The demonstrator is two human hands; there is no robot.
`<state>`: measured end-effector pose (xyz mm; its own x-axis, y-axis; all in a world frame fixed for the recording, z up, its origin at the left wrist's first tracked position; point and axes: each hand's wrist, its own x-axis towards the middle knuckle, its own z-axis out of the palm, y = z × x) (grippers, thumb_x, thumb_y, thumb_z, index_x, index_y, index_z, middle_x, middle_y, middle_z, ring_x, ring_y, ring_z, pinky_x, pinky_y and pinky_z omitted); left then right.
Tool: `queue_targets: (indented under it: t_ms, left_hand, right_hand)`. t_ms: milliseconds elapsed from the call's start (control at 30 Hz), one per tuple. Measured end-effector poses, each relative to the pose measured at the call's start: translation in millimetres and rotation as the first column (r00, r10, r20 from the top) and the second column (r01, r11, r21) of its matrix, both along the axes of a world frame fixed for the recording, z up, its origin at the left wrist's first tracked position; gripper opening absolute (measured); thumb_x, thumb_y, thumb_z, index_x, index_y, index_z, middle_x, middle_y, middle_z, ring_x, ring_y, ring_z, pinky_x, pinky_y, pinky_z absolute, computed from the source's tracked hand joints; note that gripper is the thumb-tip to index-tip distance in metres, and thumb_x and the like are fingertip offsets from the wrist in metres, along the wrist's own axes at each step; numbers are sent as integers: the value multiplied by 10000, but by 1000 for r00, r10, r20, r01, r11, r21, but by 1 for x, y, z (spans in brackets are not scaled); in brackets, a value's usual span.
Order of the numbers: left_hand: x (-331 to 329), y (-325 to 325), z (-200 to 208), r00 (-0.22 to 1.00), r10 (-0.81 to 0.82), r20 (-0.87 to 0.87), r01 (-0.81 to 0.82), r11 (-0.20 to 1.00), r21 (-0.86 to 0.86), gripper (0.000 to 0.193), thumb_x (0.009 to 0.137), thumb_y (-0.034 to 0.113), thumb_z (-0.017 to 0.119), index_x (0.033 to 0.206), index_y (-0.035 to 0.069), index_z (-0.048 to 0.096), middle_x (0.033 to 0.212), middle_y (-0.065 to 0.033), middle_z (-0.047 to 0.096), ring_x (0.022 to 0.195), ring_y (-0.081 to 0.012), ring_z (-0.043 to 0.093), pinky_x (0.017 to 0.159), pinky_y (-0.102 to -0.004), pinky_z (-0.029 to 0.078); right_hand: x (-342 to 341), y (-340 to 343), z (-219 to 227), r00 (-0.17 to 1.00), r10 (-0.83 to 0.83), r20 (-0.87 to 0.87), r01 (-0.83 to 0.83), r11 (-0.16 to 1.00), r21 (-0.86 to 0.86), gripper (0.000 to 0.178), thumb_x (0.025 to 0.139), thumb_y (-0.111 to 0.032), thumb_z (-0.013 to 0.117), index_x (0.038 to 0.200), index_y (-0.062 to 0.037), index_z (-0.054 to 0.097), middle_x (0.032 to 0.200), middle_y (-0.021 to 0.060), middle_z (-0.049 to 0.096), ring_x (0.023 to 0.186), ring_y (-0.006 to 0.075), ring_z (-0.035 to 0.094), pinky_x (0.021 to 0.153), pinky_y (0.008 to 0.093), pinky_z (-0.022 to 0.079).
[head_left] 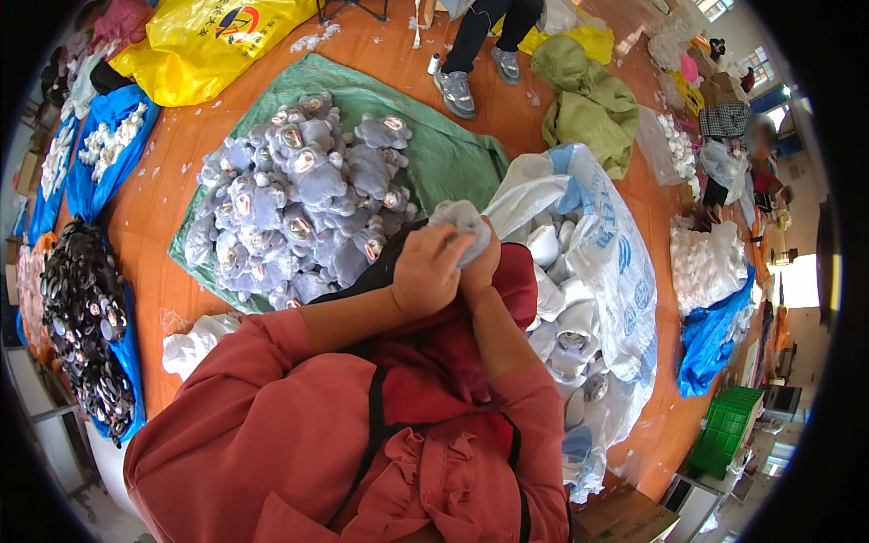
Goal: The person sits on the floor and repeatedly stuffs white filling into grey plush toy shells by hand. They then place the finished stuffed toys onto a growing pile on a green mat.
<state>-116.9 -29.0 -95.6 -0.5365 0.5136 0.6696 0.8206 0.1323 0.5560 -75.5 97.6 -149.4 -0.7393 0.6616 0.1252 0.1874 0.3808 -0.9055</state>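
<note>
Above my lap, both my hands meet on a small grey plush piece (463,224). My left hand (427,271) has its fingers bent over the near side of it, pressing the fabric. On the other side my right hand (483,261) grips it, partly hidden behind the left fingers. To the left lies a big heap of grey plush toys (299,190) on a green sheet (453,163). At my right knee an opened white woven sack (615,253) holds pale grey and white plush pieces (570,317).
Black plush pieces (86,317) fill a blue bag at far left. A yellow sack (213,45) and an olive sack (588,100) lie ahead. Another person's shoe (455,93) stands beyond the green sheet. A green crate (727,430) sits at lower right.
</note>
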Motion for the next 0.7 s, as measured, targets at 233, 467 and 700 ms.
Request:
queue_targets:
  t_ms: [233,467,700]
  left_hand:
    - [-1,-4,4,965,-159,-207,162,987,-2,392,686,5,634,1067,87,679,1051,-151,581,881,-335,584,768,-424,481]
    - [-35,-12,8,992,44,122,-30,994,-109,509,685,-14,654,1177,52,537,1058,-178,558,888,-395,594,755,-436,510]
    - [-47,-5,15,984,120,135,-99,983,-156,407,706,42,661,1093,81,540,964,-158,550,803,-387,600,654,-459,499]
  right_hand:
    - [2,0,-29,963,-116,-243,0,903,-430,197,857,-162,644,1033,-73,645,972,65,684,896,224,653,772,326,516]
    - [14,-20,15,936,-65,-346,100,991,84,277,701,69,671,963,12,603,1157,147,596,1066,318,582,954,344,451]
    - [12,-41,21,902,-228,-366,217,973,-73,410,759,44,693,1124,-21,520,1162,94,573,1099,220,555,948,327,452]
